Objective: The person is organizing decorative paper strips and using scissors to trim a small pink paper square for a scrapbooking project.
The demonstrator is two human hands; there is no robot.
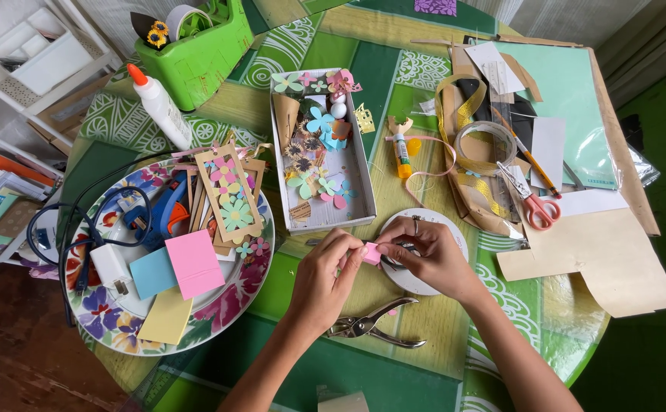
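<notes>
While pinched: fingers [352, 248] on pink paper [371, 254]

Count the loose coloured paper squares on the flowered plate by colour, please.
Pink squares: 1
Blue squares: 1
Yellow squares: 1
Total: 3, all lying on the plate. A separate small pink piece is pinched between the left hand and right hand, off the plate.

My white glue bottle [161, 107] with its orange cap lies tilted at the left of the surface [394, 320], just beside the green plastic caddy [207, 49]. A small glue stick [402, 152] with a yellow base and a pale printed label lies right of the open white cardboard box [360, 183]. I see no signs or screens.
</notes>
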